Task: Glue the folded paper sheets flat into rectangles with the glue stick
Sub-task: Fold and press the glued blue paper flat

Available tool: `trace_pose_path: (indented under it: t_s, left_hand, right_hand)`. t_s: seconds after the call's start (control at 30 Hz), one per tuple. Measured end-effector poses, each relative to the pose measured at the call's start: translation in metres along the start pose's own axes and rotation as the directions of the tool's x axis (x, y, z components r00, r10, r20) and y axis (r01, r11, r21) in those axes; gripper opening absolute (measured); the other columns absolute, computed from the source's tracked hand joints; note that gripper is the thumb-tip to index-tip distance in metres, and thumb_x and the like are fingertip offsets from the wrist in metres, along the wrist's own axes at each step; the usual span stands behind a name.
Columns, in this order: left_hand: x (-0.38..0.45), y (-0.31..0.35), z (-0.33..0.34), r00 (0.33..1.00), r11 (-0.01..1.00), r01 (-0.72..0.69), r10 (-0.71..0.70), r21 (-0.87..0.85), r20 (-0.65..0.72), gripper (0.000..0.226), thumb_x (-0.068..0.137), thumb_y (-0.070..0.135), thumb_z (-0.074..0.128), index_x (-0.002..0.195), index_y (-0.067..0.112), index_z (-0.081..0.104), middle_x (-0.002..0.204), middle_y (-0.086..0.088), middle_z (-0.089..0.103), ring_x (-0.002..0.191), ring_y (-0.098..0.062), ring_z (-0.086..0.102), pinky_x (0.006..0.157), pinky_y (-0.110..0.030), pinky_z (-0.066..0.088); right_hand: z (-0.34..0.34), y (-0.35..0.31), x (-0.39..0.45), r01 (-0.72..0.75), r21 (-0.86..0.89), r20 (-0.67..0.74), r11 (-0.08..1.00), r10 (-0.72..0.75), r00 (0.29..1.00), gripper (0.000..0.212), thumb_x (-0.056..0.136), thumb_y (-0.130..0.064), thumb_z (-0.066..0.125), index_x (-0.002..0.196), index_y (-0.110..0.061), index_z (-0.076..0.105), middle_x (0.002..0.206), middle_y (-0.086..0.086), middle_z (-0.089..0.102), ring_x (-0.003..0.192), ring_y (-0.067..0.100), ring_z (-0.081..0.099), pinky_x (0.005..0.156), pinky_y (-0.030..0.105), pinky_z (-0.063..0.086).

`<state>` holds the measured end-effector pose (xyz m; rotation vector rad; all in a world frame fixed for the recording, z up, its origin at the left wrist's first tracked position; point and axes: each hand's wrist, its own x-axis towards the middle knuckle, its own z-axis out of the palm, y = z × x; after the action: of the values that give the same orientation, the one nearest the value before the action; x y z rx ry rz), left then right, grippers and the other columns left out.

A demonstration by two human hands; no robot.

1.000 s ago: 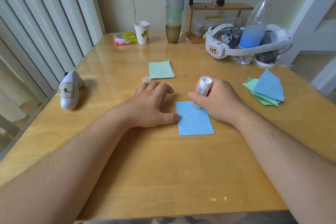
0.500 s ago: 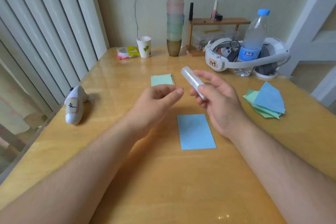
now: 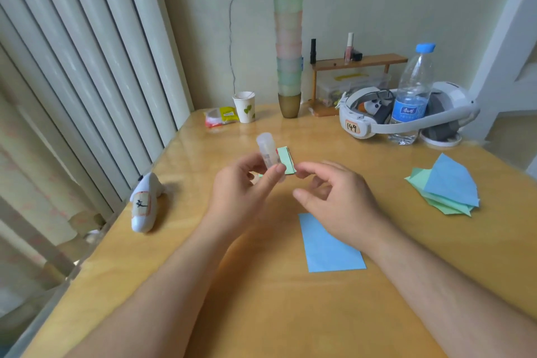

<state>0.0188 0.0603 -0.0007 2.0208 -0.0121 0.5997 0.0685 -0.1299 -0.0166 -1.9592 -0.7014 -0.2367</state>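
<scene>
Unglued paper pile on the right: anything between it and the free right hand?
Nothing visible. The right hand is empty, fingers loosely curled above the table, and only bare tabletop separates it from the pile of blue and green sheets. The glued blue rectangle lies nearer the person, off that path. The left hand holds the glue stick.

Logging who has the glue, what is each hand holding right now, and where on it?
The left hand pinches the glue stick at its lower half, capped end up. The right hand holds nothing; its fingers hang loosely curled beside it.
</scene>
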Motion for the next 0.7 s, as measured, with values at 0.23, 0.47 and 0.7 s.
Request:
trace_pose_path:
  t_s: [0.23, 0.47, 0.7]
  left_hand:
    - [0.014, -0.035, -0.045, 0.93, 0.916, 0.297, -0.212, 0.271, -0.301, 0.018, 0.088, 0.052, 0.072, 0.093, 0.035, 0.077, 0.081, 0.015, 0.076, 0.082, -0.004, 0.069, 0.081, -0.039, 0.059]
    - [0.009, -0.038, -0.039, 0.929, 0.84, 0.366, -0.308, 0.4, -0.204, 0.019, 0.083, 0.05, 0.076, 0.093, 0.034, 0.079, 0.08, 0.019, 0.074, 0.083, 0.0, 0.067, 0.079, -0.029, 0.057]
    - [0.008, -0.033, -0.041, 0.929, 0.813, 0.369, -0.335, 0.451, -0.155, 0.02, 0.086, 0.048, 0.078, 0.088, 0.034, 0.065, 0.085, 0.018, 0.067, 0.085, -0.006, 0.063, 0.085, -0.038, 0.059]
  right_hand:
    - [-0.011, 0.025, -0.003, 0.014, -0.122, -0.031, 0.992, -0.018, 0.999, 0.032, 0.088, -0.013, 0.075, 0.112, -0.036, 0.074, 0.095, -0.015, 0.061, 0.087, 0.013, 0.054, 0.075, 0.012, 0.044]
    - [-0.01, 0.033, -0.002, -0.114, -0.167, -0.04, 0.979, 0.109, 0.993, 0.023, 0.09, -0.018, 0.073, 0.107, -0.033, 0.075, 0.091, -0.012, 0.06, 0.084, 0.003, 0.055, 0.068, 0.005, 0.04]
    - [-0.01, 0.031, -0.003, -0.125, -0.137, -0.057, 0.983, 0.118, 0.991, 0.021, 0.091, -0.016, 0.072, 0.103, -0.033, 0.075, 0.091, -0.011, 0.062, 0.081, 0.002, 0.055, 0.067, 0.005, 0.039]
